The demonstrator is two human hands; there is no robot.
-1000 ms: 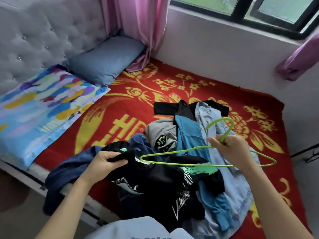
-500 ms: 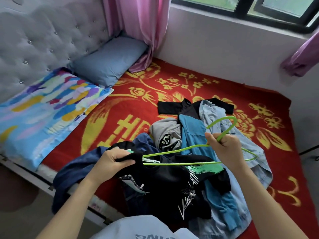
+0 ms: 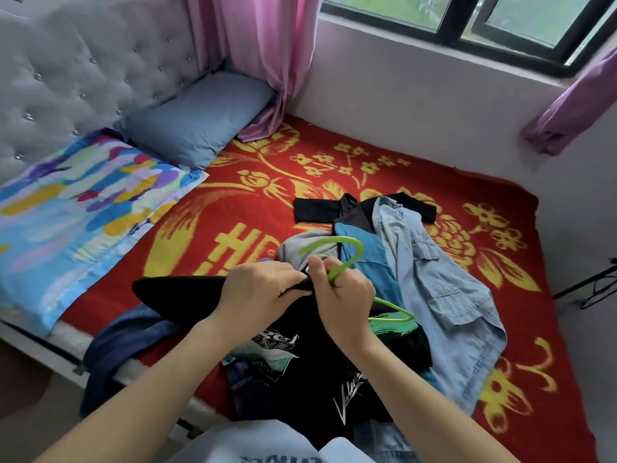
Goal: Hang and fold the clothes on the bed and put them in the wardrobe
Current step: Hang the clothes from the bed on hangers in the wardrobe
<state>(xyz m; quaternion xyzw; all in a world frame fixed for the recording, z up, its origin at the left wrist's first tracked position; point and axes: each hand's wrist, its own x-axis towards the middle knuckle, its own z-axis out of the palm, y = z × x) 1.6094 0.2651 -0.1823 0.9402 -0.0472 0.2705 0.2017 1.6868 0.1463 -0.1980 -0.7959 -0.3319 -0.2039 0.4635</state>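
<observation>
A black printed T-shirt (image 3: 187, 295) is stretched over the left arm of a lime-green hanger (image 3: 347, 259), whose hook rises above my hands. My left hand (image 3: 257, 295) pinches the shirt's collar. My right hand (image 3: 340, 295) grips the hanger's neck just below the hook. The hanger's right arm (image 3: 394, 312) still sticks out bare over the pile. Under my hands lies a heap of clothes: a light denim shirt (image 3: 444, 289), a blue shirt (image 3: 364, 259), a grey top (image 3: 300, 245), another black top (image 3: 317, 208) and a navy garment (image 3: 123, 342) hanging over the bed edge.
The red and gold blanket (image 3: 233, 208) covers the bed. A colourful pillow (image 3: 73, 202) and a blue pillow (image 3: 197, 118) lie against the grey tufted headboard (image 3: 76, 68). Pink curtains (image 3: 253, 55) and a window (image 3: 467, 18) are behind. No wardrobe is in view.
My hands came together. The hanger's left arm slid inside the black T-shirt, which lifted and spread out to the left. My right hand moved left with the hanger.
</observation>
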